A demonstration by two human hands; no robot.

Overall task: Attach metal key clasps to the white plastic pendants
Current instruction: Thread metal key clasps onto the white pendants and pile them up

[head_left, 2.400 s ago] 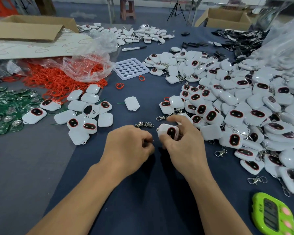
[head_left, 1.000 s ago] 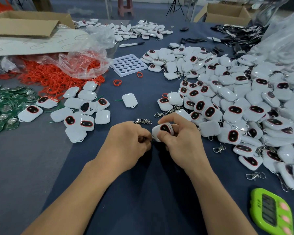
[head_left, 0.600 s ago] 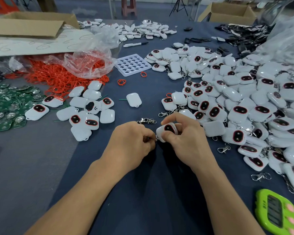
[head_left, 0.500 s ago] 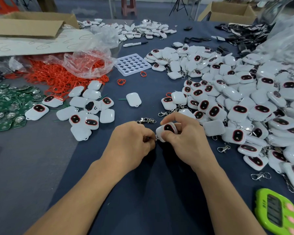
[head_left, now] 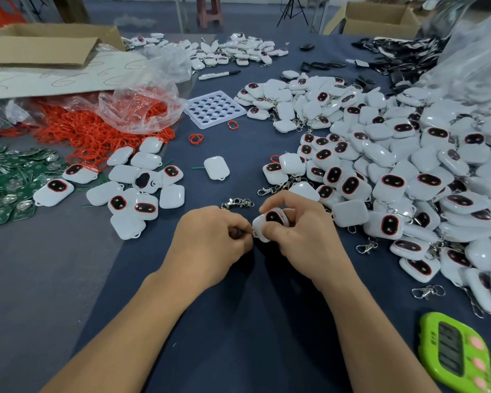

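- Dark blue cloth (head_left: 238, 321) covers the worktable, with grey floor, cardboard boxes and stool legs beyond its far edge.
- Near the middle of the cloth, the right hand (head_left: 304, 236) grips one white pendant (head_left: 270, 222). The thumb lies across its near edge and the forefinger curls over the top. The dark, red-rimmed window faces up between them.
- The left hand (head_left: 210, 242) is curled tight. Thumb and forefinger pinch a metal clasp (head_left: 253, 233) against the pendant's lower left corner.
- Only a glint of the clasp shows between the two hands; I cannot tell whether it is hooked through.
- The pendant is lifted slightly off the cloth, tilted, and wholly inside the right hand's hold. The left fingertips touch its left end.
- A loose clasp (head_left: 236, 202) lies on the cloth just beyond the left knuckles, and two more (head_left: 366, 246) lie right of the right hand.
- A large heap of pendants (head_left: 408, 171) fills the right side, many with clasps attached.
- A smaller group of pendants (head_left: 136, 191) lies to the left, and a single one (head_left: 216, 167) lies face down between the two.
- Orange rings (head_left: 97, 131) spill from a clear plastic bag (head_left: 139, 109) at far left, beside green circuit boards (head_left: 9, 182).
- A white tray with round holes (head_left: 214, 109) sits behind the rings, and a green timer (head_left: 454, 355) lies at near right.
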